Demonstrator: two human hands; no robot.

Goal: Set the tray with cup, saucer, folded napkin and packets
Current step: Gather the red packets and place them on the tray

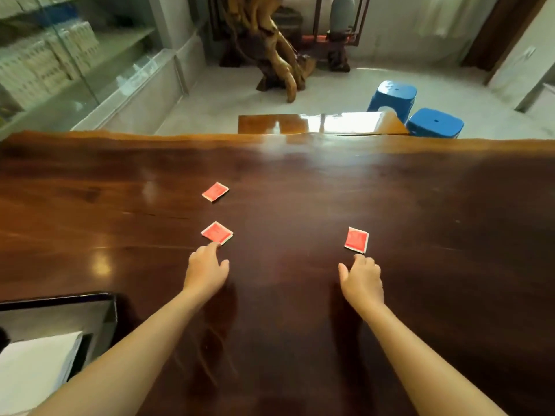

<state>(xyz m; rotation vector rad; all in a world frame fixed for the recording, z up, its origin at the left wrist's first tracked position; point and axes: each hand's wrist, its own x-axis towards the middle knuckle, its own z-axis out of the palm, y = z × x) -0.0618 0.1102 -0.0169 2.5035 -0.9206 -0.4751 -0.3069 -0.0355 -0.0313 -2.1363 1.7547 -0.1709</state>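
Both arms are reaching out over a dark polished wooden table (390,190). The left hand (207,270) is lying loosely spread, nothing gripped, forefinger tip touching the near corner of the middle red packet (216,232). The right hand (362,276) is likewise relaxed and empty, fingertip just at the edge of the right red packet (356,239); contact is hard to confirm. Three red packets are lying flat in all, the far packet (215,191) sitting beyond the left hand. Any printing on them is too blurred to read. A black tray (105,307) is sitting at lower left, holding a white folded napkin (36,367). Two blue stools (434,123) are standing beyond the table.
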